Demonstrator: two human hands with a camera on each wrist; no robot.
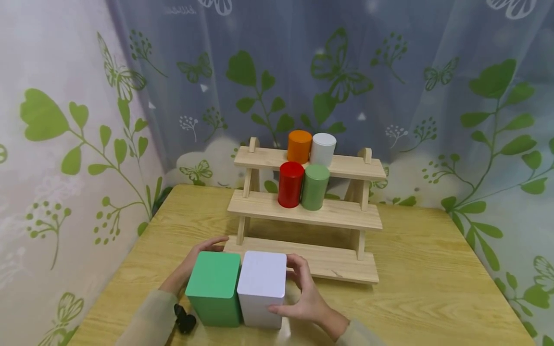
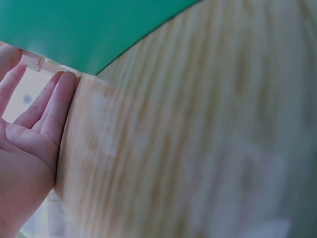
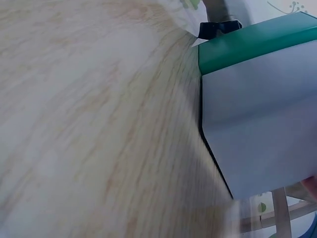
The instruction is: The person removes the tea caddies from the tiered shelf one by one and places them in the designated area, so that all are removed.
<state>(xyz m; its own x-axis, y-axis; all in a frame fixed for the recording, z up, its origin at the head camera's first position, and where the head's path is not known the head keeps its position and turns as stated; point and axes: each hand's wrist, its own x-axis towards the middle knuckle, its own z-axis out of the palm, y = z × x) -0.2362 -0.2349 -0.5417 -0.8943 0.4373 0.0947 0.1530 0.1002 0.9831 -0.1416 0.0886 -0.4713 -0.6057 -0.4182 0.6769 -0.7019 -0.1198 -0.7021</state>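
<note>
A green box [image 1: 215, 276] and a white box [image 1: 262, 276] stand side by side on the table in front of the shelf. My left hand [image 1: 190, 264] is at the far left side of the green box; in the left wrist view its fingers [image 2: 57, 106] look fairly straight, and its thumb is hidden. Around the right side of the white box, my right hand [image 1: 305, 293] holds it, thumb at the front and fingers bent toward the back edge. The right wrist view shows the white box [image 3: 257, 119] with the green box [image 3: 247, 47] beyond it.
Behind the boxes is a three-tier wooden shelf [image 1: 303, 211]. Its top tier bears an orange can [image 1: 299, 146] and a white can [image 1: 322, 149]; the middle tier bears a red can [image 1: 290, 185] and a green can [image 1: 315, 187]. Patterned curtains [image 1: 281, 62] border the wooden table [image 1: 415, 269].
</note>
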